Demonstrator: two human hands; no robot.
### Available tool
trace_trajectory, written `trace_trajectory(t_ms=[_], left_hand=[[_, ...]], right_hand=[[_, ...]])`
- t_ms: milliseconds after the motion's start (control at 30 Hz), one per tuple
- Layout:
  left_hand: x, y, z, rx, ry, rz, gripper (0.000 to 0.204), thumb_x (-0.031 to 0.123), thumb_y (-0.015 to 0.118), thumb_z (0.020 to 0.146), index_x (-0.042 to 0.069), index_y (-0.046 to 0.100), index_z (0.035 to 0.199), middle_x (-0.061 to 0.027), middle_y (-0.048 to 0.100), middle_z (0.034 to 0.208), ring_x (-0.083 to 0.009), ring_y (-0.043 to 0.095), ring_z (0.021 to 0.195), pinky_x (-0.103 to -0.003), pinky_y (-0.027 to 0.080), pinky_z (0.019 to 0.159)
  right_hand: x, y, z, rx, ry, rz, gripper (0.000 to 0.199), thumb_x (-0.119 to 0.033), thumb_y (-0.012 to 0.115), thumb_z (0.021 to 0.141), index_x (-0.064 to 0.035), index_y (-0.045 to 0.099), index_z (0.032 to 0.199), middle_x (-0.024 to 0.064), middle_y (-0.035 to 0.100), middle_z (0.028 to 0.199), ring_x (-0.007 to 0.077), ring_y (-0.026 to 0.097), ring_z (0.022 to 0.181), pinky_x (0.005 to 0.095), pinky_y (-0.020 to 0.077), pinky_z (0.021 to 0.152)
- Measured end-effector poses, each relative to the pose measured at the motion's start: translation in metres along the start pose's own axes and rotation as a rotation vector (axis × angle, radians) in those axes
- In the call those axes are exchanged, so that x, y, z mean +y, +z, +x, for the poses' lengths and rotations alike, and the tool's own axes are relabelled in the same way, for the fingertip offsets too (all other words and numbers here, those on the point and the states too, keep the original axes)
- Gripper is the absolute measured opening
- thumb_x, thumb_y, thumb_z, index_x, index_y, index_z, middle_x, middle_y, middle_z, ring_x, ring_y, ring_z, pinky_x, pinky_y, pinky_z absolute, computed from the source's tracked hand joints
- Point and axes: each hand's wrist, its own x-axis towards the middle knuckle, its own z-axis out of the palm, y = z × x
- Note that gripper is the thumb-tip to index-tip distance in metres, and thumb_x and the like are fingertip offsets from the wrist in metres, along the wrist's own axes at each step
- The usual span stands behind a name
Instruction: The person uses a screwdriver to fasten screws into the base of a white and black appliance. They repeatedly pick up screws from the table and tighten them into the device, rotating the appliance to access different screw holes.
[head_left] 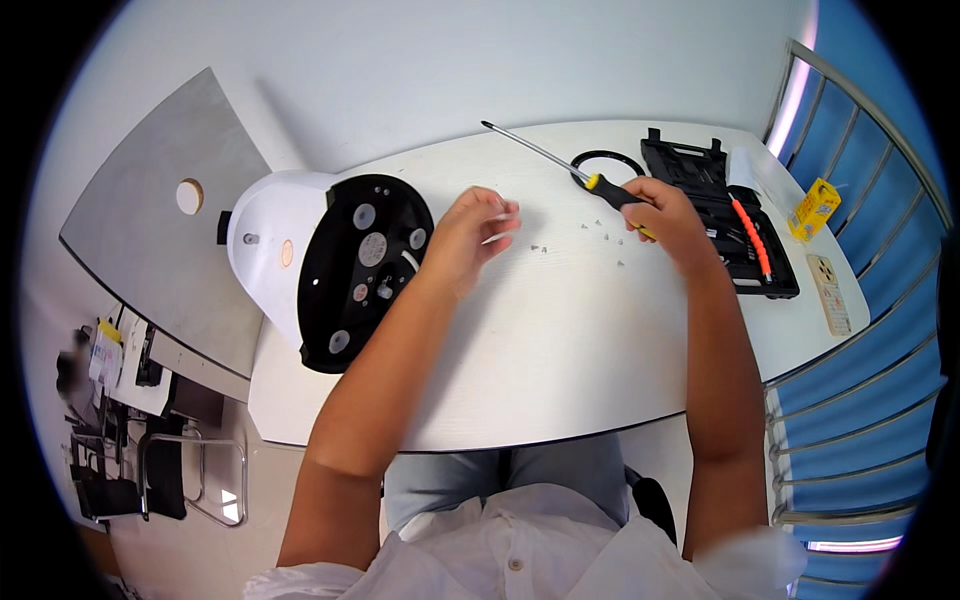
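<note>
My right hand (668, 222) is wrapped round the black and yellow handle of a screwdriver (545, 152), whose long metal shaft points up and to the left. My left hand (472, 238) is above the table with loosely curled fingers, a gap between fingertips and thumb, and nothing visible in it. To its left, a white rounded appliance (270, 235) lies on its side. Its black base (335, 290) faces my left forearm and has several round grey feet. Several small screws (606, 237) are scattered on the table between my hands.
A black ring (636, 165) lies behind the screwdriver on the white table (540, 370). An open black tool case (690, 165) holds an orange flexible shaft (752, 238). Beside it are a yellow carton (815, 208) and a remote control (829, 295). Metal railings (850, 455) border the right.
</note>
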Motion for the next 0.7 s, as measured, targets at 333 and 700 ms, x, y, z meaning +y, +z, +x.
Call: trace_trajectory(t_ms=[333, 700], left_hand=[[0.023, 0.002, -0.051, -0.203, 0.271, -0.991, 0.002, 0.012, 0.052, 0.081, 0.012, 0.053, 0.08, -0.0043, 0.057, 0.105, -0.0239, 0.054, 0.104, -0.04, 0.046, 0.086], [0.017, -0.005, -0.053, -0.25, 0.278, -1.005, 0.001, 0.012, 0.055, 0.083, 0.012, 0.054, 0.083, -0.0019, 0.058, 0.104, -0.0212, 0.053, 0.105, -0.039, 0.045, 0.089]], right_hand=[[-0.002, 0.013, -0.009, -0.4, -0.005, 0.049, 0.027, -0.005, 0.061, 0.067, -0.005, 0.061, 0.094, -0.0002, 0.057, 0.078, 0.009, 0.051, 0.074, 0.0231, 0.0401, 0.07], [-0.004, 0.022, -0.01, -0.392, 0.016, 0.09, 0.027, -0.01, 0.061, 0.069, -0.0047, 0.061, 0.095, 0.0007, 0.056, 0.076, 0.009, 0.05, 0.071, 0.0238, 0.0411, 0.068]])
